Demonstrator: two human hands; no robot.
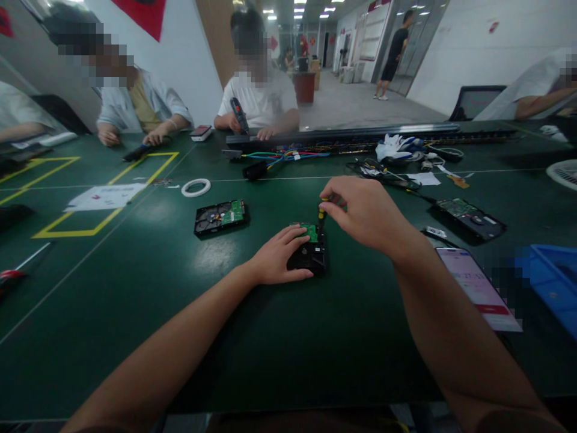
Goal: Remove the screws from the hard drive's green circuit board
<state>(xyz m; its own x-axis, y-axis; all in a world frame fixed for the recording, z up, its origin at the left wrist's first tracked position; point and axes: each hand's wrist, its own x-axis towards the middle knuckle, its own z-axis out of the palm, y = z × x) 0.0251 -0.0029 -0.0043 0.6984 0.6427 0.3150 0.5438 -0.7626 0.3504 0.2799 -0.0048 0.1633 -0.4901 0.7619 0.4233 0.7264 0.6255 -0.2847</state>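
A black hard drive (311, 255) with a green circuit board on top lies on the dark green table in front of me. My left hand (277, 257) lies on its left side with the fingers pressed on it, holding it in place. My right hand (365, 210) hovers just above the drive, pinched around the yellow and black handle of a small screwdriver (321, 218). The screwdriver stands upright with its tip down on the drive's board.
A second hard drive (220, 218) lies to the left and a third (469, 219) to the right. A phone (478, 287) and a blue bin (556, 282) sit at right. White tape roll (196, 187), cables and gloves lie beyond. Other people sit across the table.
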